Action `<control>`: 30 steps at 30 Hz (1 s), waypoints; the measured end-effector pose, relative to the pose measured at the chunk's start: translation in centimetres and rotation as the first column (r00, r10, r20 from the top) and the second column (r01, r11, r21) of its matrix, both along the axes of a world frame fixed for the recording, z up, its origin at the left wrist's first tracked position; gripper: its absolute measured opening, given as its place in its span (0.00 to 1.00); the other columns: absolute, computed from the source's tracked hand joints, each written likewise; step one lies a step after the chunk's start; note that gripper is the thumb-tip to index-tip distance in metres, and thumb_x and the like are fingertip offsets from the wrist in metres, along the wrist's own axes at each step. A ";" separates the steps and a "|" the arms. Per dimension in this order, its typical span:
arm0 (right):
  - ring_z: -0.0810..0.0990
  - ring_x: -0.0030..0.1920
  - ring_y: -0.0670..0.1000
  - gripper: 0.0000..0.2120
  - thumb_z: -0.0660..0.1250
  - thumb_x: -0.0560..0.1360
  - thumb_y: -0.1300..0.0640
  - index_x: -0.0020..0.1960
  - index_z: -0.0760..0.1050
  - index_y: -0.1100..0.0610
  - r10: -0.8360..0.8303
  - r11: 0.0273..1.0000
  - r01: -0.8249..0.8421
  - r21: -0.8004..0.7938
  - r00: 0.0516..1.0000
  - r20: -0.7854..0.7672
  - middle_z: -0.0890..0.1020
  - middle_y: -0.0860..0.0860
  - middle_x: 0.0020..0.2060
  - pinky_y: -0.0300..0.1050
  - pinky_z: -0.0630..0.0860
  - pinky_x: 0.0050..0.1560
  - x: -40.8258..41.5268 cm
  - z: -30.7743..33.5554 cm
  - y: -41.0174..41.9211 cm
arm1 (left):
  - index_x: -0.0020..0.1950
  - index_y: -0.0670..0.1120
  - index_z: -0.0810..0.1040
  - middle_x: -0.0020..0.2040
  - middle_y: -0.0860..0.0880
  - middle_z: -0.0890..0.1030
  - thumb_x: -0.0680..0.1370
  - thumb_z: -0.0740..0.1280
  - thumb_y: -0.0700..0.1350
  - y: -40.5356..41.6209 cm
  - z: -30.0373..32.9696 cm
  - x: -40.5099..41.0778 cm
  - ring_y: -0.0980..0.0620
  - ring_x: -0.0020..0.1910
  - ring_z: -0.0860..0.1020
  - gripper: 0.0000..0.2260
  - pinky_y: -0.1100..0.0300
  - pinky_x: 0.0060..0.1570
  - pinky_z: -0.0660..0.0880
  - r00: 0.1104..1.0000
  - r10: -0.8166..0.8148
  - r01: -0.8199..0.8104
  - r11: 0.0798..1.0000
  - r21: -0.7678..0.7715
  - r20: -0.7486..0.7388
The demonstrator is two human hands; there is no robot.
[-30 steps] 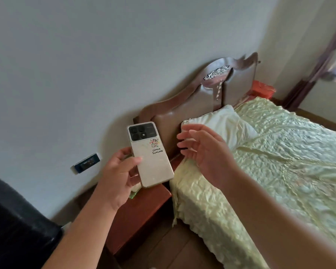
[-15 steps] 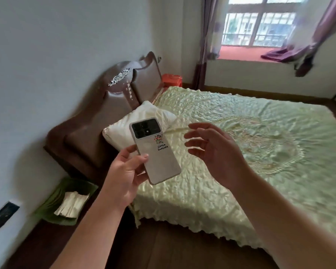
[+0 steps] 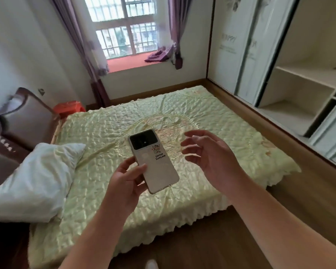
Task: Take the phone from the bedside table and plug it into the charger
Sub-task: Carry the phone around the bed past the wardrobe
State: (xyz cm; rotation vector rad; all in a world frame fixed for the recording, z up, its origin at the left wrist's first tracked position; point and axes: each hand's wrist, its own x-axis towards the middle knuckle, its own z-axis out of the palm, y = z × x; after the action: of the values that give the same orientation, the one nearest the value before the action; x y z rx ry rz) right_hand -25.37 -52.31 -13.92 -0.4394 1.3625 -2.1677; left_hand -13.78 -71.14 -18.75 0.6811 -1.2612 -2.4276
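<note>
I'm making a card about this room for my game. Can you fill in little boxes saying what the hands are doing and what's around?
left hand: holds the phone, back side up, camera end pointing away
right hand: open, empty, beside the phone, not touching it
under the hands: bed with a pale green bedspread
pillow: white, on the bed by the dark headboard
charger: not in view
window: barred, purple curtains

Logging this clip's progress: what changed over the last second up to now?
The view swung right, from the bedside table and headboard to the bed, window and wardrobe. Unchanged: the left hand holds the phone back-up, and the right hand hovers open beside it.
</note>
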 end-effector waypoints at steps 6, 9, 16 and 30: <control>0.81 0.38 0.51 0.13 0.65 0.69 0.58 0.53 0.79 0.60 -0.205 0.979 0.205 0.006 0.978 0.026 0.84 0.54 0.39 0.44 0.76 0.40 -4.7 -0.9 5.0 | 0.59 0.42 0.75 0.44 0.42 0.86 0.65 0.71 0.33 3.8 -0.4 -8.8 0.43 0.40 0.85 0.23 0.51 0.31 0.81 0.981 -0.196 0.196 0.980 0.025 -0.003; 0.81 0.39 0.52 0.11 0.65 0.70 0.59 0.51 0.80 0.58 -0.291 0.957 0.291 0.018 0.957 0.021 0.84 0.54 0.39 0.45 0.75 0.40 -7.5 -1.4 6.3 | 0.53 0.45 0.78 0.44 0.42 0.86 0.64 0.71 0.32 4.7 -1.2 -13.5 0.43 0.39 0.85 0.19 0.50 0.31 0.81 0.959 -0.282 0.282 0.959 0.038 0.000; 0.80 0.41 0.53 0.10 0.62 0.76 0.62 0.55 0.78 0.61 -0.440 0.894 0.442 0.072 0.897 -0.037 0.83 0.54 0.40 0.48 0.75 0.43 -14.7 -1.4 6.9 | 0.52 0.45 0.79 0.45 0.40 0.86 0.64 0.72 0.33 5.1 -2.3 -24.6 0.43 0.39 0.85 0.18 0.50 0.31 0.82 0.891 -0.455 0.454 0.889 0.064 -0.004; 0.79 0.44 0.54 0.12 0.64 0.73 0.57 0.54 0.78 0.60 -0.739 0.657 0.747 0.101 0.665 -0.105 0.82 0.55 0.43 0.48 0.75 0.46 -22.0 0.1 14.1 | 0.55 0.46 0.79 0.46 0.42 0.87 0.73 0.68 0.33 13.3 -1.7 -41.4 0.44 0.41 0.85 0.13 0.51 0.32 0.81 0.640 -0.768 0.768 0.639 0.038 -0.024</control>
State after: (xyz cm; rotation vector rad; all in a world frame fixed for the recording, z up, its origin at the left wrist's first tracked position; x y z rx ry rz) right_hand -47.40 -38.24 -13.86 0.1814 1.9565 -2.6694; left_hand -55.16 -57.86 -20.50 0.1094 -1.7693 -3.1151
